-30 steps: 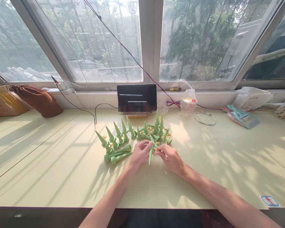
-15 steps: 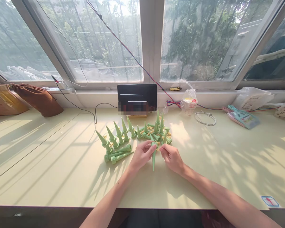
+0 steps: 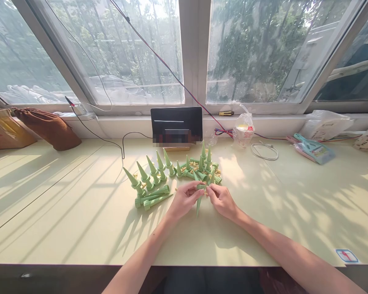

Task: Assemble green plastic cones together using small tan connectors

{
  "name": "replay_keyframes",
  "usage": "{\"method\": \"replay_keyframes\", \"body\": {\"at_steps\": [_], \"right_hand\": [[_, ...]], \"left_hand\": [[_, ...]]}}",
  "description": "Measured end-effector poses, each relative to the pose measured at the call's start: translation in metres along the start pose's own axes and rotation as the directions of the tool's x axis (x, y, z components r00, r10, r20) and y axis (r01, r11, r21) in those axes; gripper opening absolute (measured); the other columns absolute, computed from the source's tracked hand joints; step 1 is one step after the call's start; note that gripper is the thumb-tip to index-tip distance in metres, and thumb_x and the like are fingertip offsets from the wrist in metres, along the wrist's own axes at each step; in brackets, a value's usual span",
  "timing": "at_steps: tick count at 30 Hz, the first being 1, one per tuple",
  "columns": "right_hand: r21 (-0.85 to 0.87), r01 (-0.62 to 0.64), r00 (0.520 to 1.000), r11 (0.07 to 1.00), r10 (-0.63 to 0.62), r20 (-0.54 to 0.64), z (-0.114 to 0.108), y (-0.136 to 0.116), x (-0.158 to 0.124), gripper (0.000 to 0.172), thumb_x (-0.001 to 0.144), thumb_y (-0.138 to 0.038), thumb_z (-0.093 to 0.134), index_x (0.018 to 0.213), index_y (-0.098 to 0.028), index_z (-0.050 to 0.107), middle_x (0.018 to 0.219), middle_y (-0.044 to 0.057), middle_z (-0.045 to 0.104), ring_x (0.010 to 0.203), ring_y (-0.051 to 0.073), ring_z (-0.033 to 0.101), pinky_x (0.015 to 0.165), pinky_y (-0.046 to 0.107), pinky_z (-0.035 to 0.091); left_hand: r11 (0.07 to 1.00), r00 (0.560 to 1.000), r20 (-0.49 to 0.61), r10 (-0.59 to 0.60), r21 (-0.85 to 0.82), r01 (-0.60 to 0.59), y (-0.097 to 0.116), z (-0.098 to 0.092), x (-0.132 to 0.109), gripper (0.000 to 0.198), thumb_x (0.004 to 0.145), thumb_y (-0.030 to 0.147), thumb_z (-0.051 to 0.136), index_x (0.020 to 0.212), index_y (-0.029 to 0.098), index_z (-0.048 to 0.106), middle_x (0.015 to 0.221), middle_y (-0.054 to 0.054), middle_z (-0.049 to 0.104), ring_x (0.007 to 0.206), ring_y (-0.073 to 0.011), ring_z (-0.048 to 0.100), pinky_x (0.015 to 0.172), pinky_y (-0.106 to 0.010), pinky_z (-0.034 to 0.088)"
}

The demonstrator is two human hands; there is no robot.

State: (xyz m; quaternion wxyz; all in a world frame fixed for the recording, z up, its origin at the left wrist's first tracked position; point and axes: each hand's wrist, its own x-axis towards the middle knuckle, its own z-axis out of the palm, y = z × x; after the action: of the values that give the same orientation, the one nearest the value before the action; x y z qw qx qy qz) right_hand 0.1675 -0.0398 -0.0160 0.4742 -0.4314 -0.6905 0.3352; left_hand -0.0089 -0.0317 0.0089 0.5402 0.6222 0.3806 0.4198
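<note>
My left hand (image 3: 186, 199) is closed around a green plastic spike (image 3: 199, 204), its tapered tip slanting down toward me. Close against its collar, my right hand (image 3: 223, 201) pinches with thumb and forefinger. A small yellow piece (image 3: 206, 194) shows at those fingertips, partly hidden by them. Just beyond both hands lies a pile of green spikes and yellow pieces (image 3: 199, 165), some spikes upright, others on their sides. Left of it, several assembled green spikes (image 3: 153, 173) stand in a slanting row. Long green spikes (image 3: 155, 200) lie in front of that row.
A dark tablet (image 3: 177, 126) stands behind the pile. Along the windowsill side are a brown drawstring bag (image 3: 49, 126), a bagged cup (image 3: 244, 130), a coiled white cable (image 3: 264, 151) and a teal-handled packaged item (image 3: 314, 149). A sticker (image 3: 346, 255) marks the table's front edge.
The spike in my left hand has tilted slightly, and its collar has come closer to my right fingertips. The standing row and the pile look unchanged.
</note>
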Motion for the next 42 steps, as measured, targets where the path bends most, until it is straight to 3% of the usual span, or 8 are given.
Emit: {"method": "replay_keyframes", "body": {"at_steps": [4, 7, 12, 18, 27, 33, 37, 42], "right_hand": [[0.046, -0.067, 0.997, 0.997, 0.068, -0.026, 0.001, -0.001, 0.000, 0.042, 0.098, -0.047, 0.047, 0.065, -0.020, 0.044, 0.056, -0.005, 0.037, 0.051, 0.011, 0.033, 0.047, 0.024, 0.029], [0.069, -0.070, 0.997, 0.995, 0.072, -0.030, 0.002, -0.003, -0.001, 0.037, 0.099, -0.046, 0.048, 0.073, -0.019, 0.052, 0.059, -0.003, 0.048, 0.050, 0.011, 0.041, 0.047, 0.024, 0.034], [-0.073, 0.073, 0.995, 0.995, -0.078, -0.065, 0.002, 0.001, -0.002, 0.025, 0.098, -0.038, 0.052, 0.105, -0.017, 0.062, 0.085, 0.005, 0.069, 0.057, 0.013, 0.055, 0.057, 0.026, 0.046], [-0.319, 0.263, 0.960, 0.910, -0.278, -0.002, 0.001, 0.010, -0.001, 0.026, 0.102, -0.035, 0.046, 0.113, -0.017, 0.062, 0.087, 0.007, 0.068, 0.068, 0.017, 0.062, 0.063, 0.028, 0.050], [-0.507, 0.333, 0.940, 0.795, -0.319, 0.118, -0.002, 0.008, -0.002, 0.031, 0.106, -0.030, 0.030, 0.098, -0.018, 0.059, 0.077, 0.005, 0.060, 0.062, 0.016, 0.058, 0.056, 0.024, 0.042], [-0.410, 0.266, 0.964, 0.873, -0.234, 0.128, 0.000, 0.008, -0.006, 0.027, 0.104, -0.027, 0.033, 0.087, -0.020, 0.053, 0.076, 0.004, 0.059, 0.062, 0.016, 0.054, 0.059, 0.026, 0.041], [-0.227, 0.167, 0.982, 0.959, -0.140, 0.129, 0.002, 0.002, -0.007, 0.029, 0.103, -0.029, 0.033, 0.081, -0.020, 0.050, 0.072, 0.002, 0.057, 0.063, 0.015, 0.051, 0.062, 0.027, 0.041], [0.048, -0.075, 0.986, 0.996, 0.067, 0.152, 0.002, -0.007, -0.006, 0.036, 0.101, -0.040, 0.040, 0.075, -0.019, 0.053, 0.058, -0.003, 0.044, 0.051, 0.011, 0.038, 0.052, 0.026, 0.033]], "left_hand": [[0.998, 0.999, -0.004, -0.043, -0.042, 0.043, 0.004, 0.000, 0.002, 0.040, 0.082, 0.047, 0.071, 0.108, 0.017, 0.070, 0.064, 0.002, 0.052, 0.050, -0.0067, 0.039, 0.045, -0.020, 0.029], [0.991, 0.995, -0.003, -0.102, -0.084, 0.102, 0.008, 0.000, 0.002, 0.045, 0.080, 0.052, 0.072, 0.109, 0.017, 0.069, 0.063, 0.003, 0.050, 0.047, -0.0054, 0.036, 0.043, -0.020, 0.026], [0.974, 0.983, -0.043, -0.180, -0.147, 0.171, 0.007, -0.002, 0.003, 0.049, 0.077, 0.054, 0.075, 0.109, 0.018, 0.067, 0.062, 0.004, 0.051, 0.045, -0.0054, 0.035, 0.043, -0.020, 0.024], [0.956, 0.974, -0.061, -0.220, -0.210, 0.203, -0.004, -0.006, 0.005, 0.043, 0.078, 0.055, 0.073, 0.100, 0.019, 0.066, 0.049, 0.008, 0.040, 0.043, -0.0054, 0.029, 0.042, -0.019, 0.021], [0.959, 0.981, -0.036, -0.192, -0.221, 0.179, 0.001, -0.002, 0.005, 0.042, 0.077, 0.055, 0.074, 0.092, 0.017, 0.064, 0.051, 0.008, 0.038, 0.044, -0.0048, 0.027, 0.041, -0.019, 0.021], [0.971, 0.982, -0.010, -0.189, -0.154, 0.185, 0.003, -0.003, 0.003, 0.048, 0.079, 0.058, 0.070, 0.103, 0.017, 0.065, 0.056, 0.006, 0.044, 0.045, -0.0057, 0.032, 0.042, -0.020, 0.023], [0.977, 0.982, 0.010, -0.186, -0.108, 0.186, 0.005, -0.003, 0.002, 0.053, 0.081, 0.058, 0.068, 0.114, 0.017, 0.066, 0.058, 0.005, 0.044, 0.046, -0.0061, 0.032, 0.043, -0.020, 0.024], [0.984, 0.987, 0.033, -0.155, -0.084, 0.157, 0.011, -0.003, 0.000, 0.053, 0.083, 0.056, 0.067, 0.120, 0.018, 0.066, 0.068, 0.001, 0.051, 0.051, -0.0064, 0.035, 0.044, -0.020, 0.024]]}}
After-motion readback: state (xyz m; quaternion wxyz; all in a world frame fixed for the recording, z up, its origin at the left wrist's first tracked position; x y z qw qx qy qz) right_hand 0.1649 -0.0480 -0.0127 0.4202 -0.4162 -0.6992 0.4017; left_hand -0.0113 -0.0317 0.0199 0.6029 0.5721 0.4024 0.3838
